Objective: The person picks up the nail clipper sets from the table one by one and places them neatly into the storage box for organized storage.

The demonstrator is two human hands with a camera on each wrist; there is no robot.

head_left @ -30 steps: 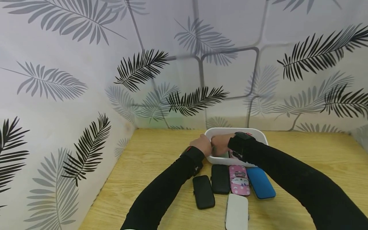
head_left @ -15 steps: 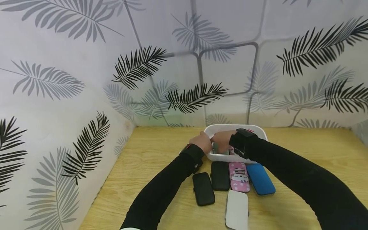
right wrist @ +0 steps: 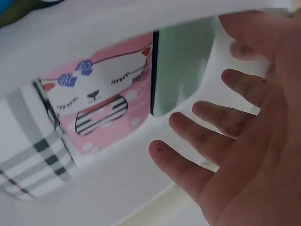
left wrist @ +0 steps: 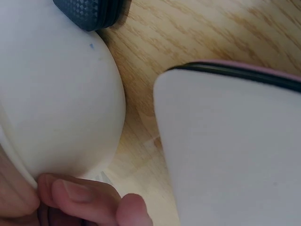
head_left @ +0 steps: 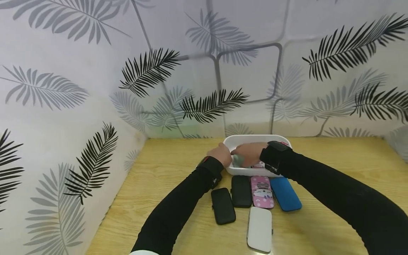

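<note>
My left hand (head_left: 220, 155) grips the left end of a white plastic tub (head_left: 251, 172), its fingers (left wrist: 80, 193) curled at the rim in the left wrist view. Inside the tub my right hand (head_left: 250, 154) reaches toward that same end, palm over the cases. Its fingers (right wrist: 207, 136) are spread beside a pale green case (right wrist: 183, 66) in the right wrist view. Next to the green case stand a pink case with a cat face (right wrist: 101, 94) and a plaid case (right wrist: 35, 146). A white-sided zip case (left wrist: 230, 141) lies near the left hand.
Before the tub lie two black cases (head_left: 241, 191) (head_left: 223, 206), a pink polka-dot case (head_left: 262, 192) and a blue case (head_left: 285, 194). Closer to me is a white case (head_left: 259, 229). A leaf-patterned curtain (head_left: 178, 81) hangs behind the wooden table (head_left: 165, 170).
The right hand's fingers have straightened a little inside the tub, showing more of the pale green case. The left hand keeps its hold on the rim. The head view has shifted slightly.
</note>
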